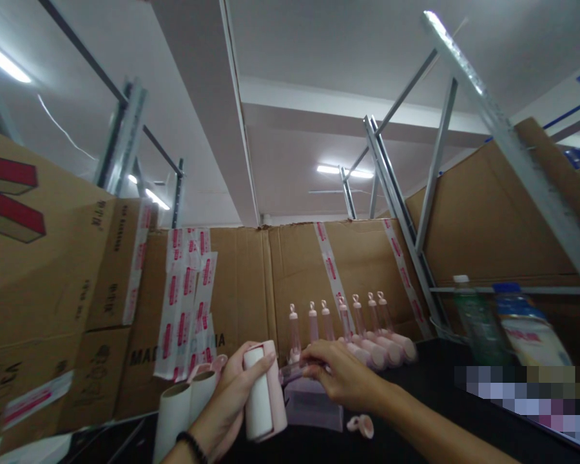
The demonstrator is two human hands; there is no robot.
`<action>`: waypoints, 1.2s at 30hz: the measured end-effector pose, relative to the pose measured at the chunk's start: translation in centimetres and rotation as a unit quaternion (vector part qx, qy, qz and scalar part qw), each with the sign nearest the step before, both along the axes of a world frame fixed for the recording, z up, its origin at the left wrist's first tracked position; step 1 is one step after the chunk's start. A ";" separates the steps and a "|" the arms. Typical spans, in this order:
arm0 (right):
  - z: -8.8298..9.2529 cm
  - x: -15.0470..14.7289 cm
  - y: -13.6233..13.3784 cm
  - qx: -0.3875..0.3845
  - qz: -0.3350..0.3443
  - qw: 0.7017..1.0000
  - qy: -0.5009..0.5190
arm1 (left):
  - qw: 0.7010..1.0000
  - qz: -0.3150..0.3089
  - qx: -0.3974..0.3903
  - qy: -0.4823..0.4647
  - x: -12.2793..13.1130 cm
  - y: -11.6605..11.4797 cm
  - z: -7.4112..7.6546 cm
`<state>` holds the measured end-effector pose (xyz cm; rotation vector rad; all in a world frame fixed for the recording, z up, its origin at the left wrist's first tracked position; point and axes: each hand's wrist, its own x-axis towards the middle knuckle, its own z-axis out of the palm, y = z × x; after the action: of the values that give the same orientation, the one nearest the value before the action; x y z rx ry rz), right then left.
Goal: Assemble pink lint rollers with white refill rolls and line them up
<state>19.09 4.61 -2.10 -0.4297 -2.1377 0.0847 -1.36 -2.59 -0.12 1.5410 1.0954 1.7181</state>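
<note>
My left hand is wrapped round a white roll in a pink half-open cover, which looks like a lint roller. Beside it, my right hand has its fingers pinched on a clear plastic handle, partly hidden by the fingers. Whether that handle joins the roller cannot be made out. Below the right hand lies a translucent lilac plastic piece. A small pink ring-ended part rests on the black surface. Behind, several pink lint rollers lie in a row, their clear handles with ringed tips pointing up.
White paper rolls with cardboard cores stand at the left, small pink parts behind them. Cardboard walls enclose the back and sides. A green bottle, a blue-lidded container and a pixelated flat object are at the right.
</note>
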 end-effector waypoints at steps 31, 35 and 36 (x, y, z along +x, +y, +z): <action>1.9 0.9 -1.6 -0.109 0.043 0.993 0.022 | 0.998 -0.031 -0.035 -0.031 0.9 -0.8 0.9; 3.0 1.7 -1.4 -0.151 0.107 0.974 0.130 | 0.997 -0.069 -0.022 0.023 0.5 -0.4 1.2; 3.2 1.8 -1.4 -0.160 0.119 0.969 0.148 | 0.997 -0.061 -0.011 0.053 0.4 -0.4 1.4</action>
<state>20.91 3.26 1.11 -0.3180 -1.8718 0.6005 -0.97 -2.99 1.25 1.6663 1.0455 1.5531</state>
